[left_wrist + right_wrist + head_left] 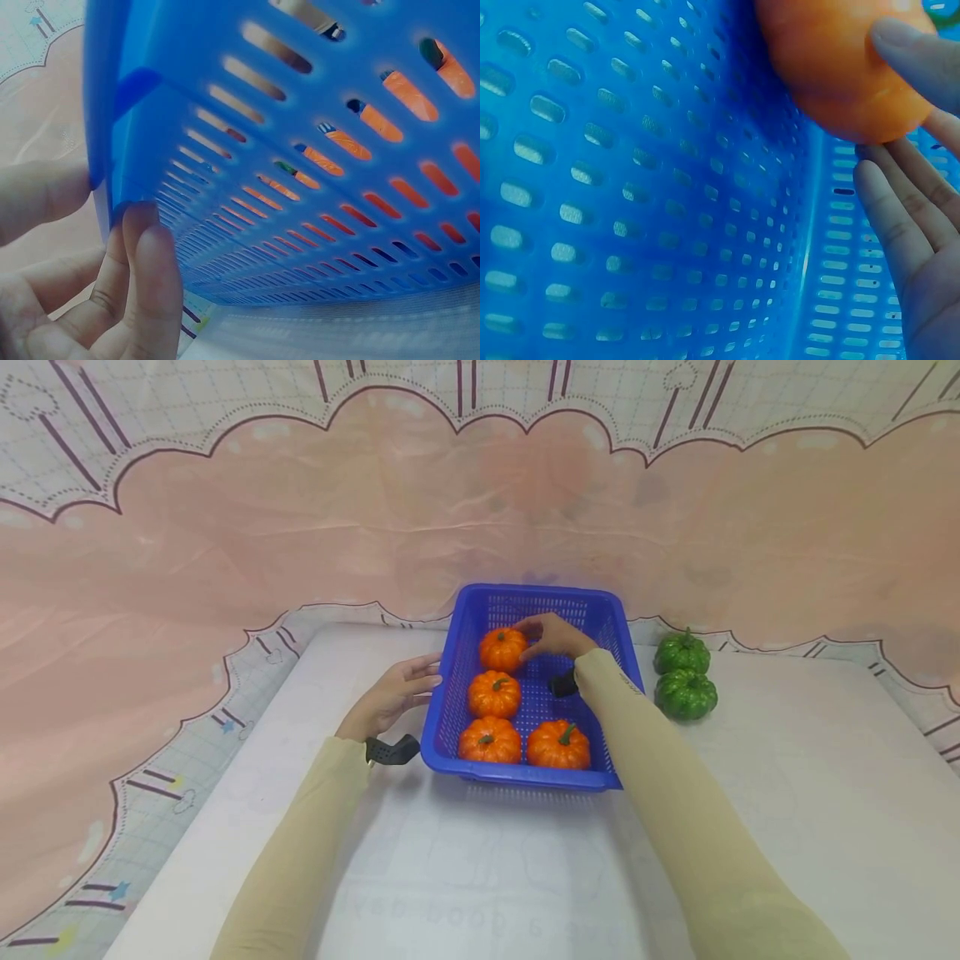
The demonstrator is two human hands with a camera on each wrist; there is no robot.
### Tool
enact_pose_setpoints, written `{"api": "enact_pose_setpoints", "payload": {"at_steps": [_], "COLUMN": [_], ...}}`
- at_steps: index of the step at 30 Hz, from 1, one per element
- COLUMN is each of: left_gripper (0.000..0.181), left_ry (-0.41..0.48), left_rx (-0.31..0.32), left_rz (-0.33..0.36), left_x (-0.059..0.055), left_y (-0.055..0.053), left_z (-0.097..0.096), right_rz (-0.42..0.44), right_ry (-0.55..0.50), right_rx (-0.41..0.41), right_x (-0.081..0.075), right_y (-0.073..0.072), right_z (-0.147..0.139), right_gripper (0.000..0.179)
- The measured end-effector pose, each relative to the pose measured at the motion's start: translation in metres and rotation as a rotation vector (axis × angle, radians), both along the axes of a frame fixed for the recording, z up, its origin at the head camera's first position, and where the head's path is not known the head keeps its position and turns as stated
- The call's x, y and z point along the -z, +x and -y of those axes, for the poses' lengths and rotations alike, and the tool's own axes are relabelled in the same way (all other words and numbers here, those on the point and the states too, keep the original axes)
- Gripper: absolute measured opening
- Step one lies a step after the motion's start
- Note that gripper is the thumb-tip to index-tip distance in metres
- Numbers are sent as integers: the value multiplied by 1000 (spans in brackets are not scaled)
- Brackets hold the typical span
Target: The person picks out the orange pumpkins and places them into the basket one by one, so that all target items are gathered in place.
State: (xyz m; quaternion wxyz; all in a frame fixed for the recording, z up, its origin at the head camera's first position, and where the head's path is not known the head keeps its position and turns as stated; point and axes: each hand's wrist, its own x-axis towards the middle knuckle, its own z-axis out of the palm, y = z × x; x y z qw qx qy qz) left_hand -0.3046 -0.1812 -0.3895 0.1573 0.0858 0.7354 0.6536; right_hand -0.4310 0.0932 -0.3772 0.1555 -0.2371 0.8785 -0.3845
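My right hand (555, 636) reaches into a blue plastic basket (522, 780) and holds a small orange pumpkin (502, 651) at its far left. In the right wrist view the thumb lies on the side of this pumpkin (840, 67), with the fingers around its lower part. Three other orange pumpkins lie nearer: one in the left middle (494, 695), one at the front left (489, 741) and one at the front right (558, 745). My left hand (392, 695) is at the basket's left rim; the left wrist view shows its fingers (154, 285) bent against the rim.
Two green pumpkins, a far one (682, 653) and a near one (686, 695), sit right of the basket on the white table (480, 877). A pink patterned cloth (375, 518) hangs behind and along the left side.
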Motion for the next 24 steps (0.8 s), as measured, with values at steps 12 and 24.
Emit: {"api": "enact_pose_setpoints", "payload": {"at_steps": [12,24], "left_gripper": [57,56], "left_ry": [-1,-8], "left_rx": [-3,-9], "left_rz": [2,5], "left_x": [-3,-2], "left_y": [1,2], "left_z": [0,-1], "right_rz": [3,46], "right_ry": [-15,-65], "right_rx": [-20,-23], "right_x": [0,0], "right_y": [-1,0], "right_z": [-1,-2], "right_gripper": [51,56]}}
